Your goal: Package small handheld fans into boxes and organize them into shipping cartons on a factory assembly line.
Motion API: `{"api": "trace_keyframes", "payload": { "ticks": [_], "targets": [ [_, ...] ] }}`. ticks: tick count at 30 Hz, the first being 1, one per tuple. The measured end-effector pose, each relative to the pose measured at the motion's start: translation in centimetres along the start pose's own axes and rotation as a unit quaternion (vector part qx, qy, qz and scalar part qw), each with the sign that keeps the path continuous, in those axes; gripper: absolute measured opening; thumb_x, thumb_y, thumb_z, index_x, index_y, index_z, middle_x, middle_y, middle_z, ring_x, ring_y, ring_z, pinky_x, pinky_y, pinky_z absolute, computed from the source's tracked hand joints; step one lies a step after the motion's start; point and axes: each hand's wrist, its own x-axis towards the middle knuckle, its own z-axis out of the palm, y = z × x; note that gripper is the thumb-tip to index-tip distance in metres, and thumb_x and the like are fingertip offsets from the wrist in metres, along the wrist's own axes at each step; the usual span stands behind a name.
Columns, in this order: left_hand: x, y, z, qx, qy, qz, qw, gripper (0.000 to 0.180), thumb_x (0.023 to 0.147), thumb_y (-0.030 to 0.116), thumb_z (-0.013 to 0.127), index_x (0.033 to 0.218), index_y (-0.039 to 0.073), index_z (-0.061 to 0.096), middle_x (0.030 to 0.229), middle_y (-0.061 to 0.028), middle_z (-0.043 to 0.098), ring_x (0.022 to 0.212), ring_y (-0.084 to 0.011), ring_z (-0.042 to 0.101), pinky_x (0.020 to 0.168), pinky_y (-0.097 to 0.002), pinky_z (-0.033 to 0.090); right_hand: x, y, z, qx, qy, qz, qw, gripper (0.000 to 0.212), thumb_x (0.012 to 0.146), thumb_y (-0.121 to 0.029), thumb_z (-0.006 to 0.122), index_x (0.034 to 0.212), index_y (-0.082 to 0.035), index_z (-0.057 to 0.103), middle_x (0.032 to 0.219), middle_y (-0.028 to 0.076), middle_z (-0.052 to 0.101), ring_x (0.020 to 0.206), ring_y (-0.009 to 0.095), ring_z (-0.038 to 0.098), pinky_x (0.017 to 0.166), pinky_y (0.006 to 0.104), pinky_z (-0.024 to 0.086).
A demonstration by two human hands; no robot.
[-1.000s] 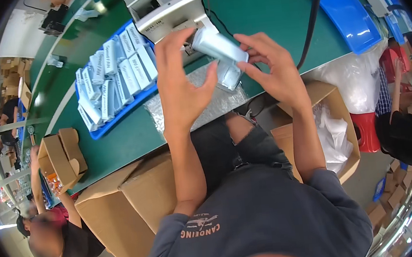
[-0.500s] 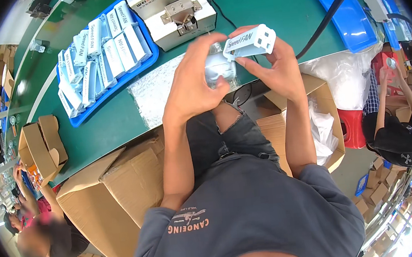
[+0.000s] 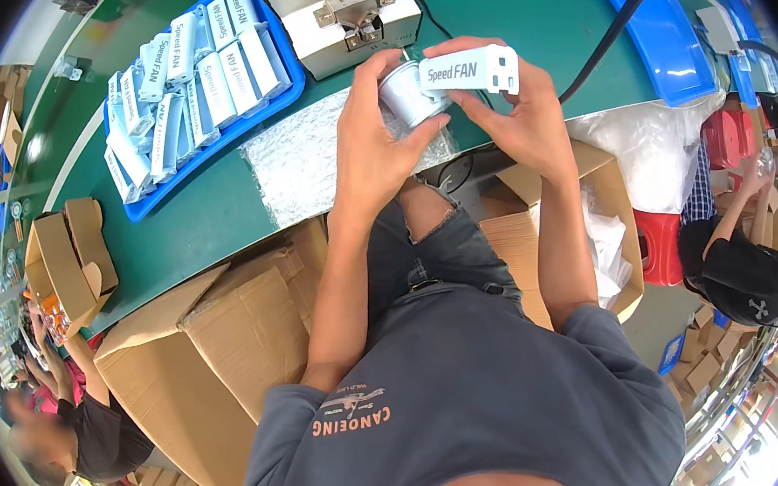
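Note:
My left hand [image 3: 372,146] is curled round a whitish cylinder-shaped part [image 3: 406,96], its thumb and fingers on opposite sides. In my right hand [image 3: 528,126] is a long, pale blue plastic housing [image 3: 466,71] with dark lettering and square holes in its right end. The housing's left end meets the cylinder's side; whether the two are joined I cannot tell. Both are held above the bench, over a sheet of clear bubble wrap [image 3: 292,163]. Just beyond my hands stands a white box-shaped machine [image 3: 360,35] with a metal clamp on its front.
A blue tray [image 3: 294,88] at the left holds several similar housings. Another blue tray [image 3: 661,48] lies far right on the green bench [image 3: 184,253]. A black cable [image 3: 608,39] slants across the right. Open cardboard boxes [image 3: 168,377] stand below the bench edge. People work at both sides.
The cylinder has turned and tilted in my left hand, so its rim and side show. The housing has rolled so its lettered face shows more fully. My view has shifted slightly.

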Motion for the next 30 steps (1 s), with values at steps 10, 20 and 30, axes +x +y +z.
{"api": "trace_keyframes", "payload": {
  "ticks": [10, 20, 30],
  "targets": [
    [1.0, -0.6, -1.5, -0.075, -0.076, -0.012, 0.994, 0.069, 0.069, 0.006, 0.088, 0.131, 0.008, 0.057, 0.119, -0.0144, 0.069, 0.108, -0.0317, 0.067, 0.094, -0.0382, 0.052, 0.6, -0.5, 0.5, -0.005, -0.003, -0.035, 0.999, 0.047, 0.078, 0.012, 0.062, 0.12, -0.005, 0.07, 0.113, 0.01, 0.074, 0.105, 0.024, 0.072, 0.092, 0.0328, 0.053],
    [1.0, -1.3, -1.8, -0.14, -0.094, -0.034, 0.985, 0.067, 0.07, 0.006, 0.087, 0.13, 0.007, 0.058, 0.121, -0.0114, 0.068, 0.111, -0.0269, 0.065, 0.097, -0.036, 0.05, 1.2, -0.3, 0.2, -0.013, -0.062, -0.005, 0.998, 0.034, 0.089, 0.002, 0.07, 0.122, 0.0, 0.068, 0.112, 0.006, 0.075, 0.102, 0.013, 0.069, 0.09, 0.029, 0.054],
    [1.2, -0.5, -0.9, -0.077, -0.041, 0.012, 0.996, 0.058, 0.066, 0.008, 0.09, 0.119, 0.004, 0.068, 0.112, -0.0123, 0.067, 0.102, -0.0279, 0.067, 0.088, -0.0356, 0.053, 1.0, 0.5, 0.8, -0.027, -0.026, -0.065, 0.997, 0.026, 0.087, -0.004, 0.072, 0.112, 0.001, 0.067, 0.108, 0.011, 0.062, 0.096, 0.028, 0.064, 0.084, 0.0353, 0.052]
  ]
}}
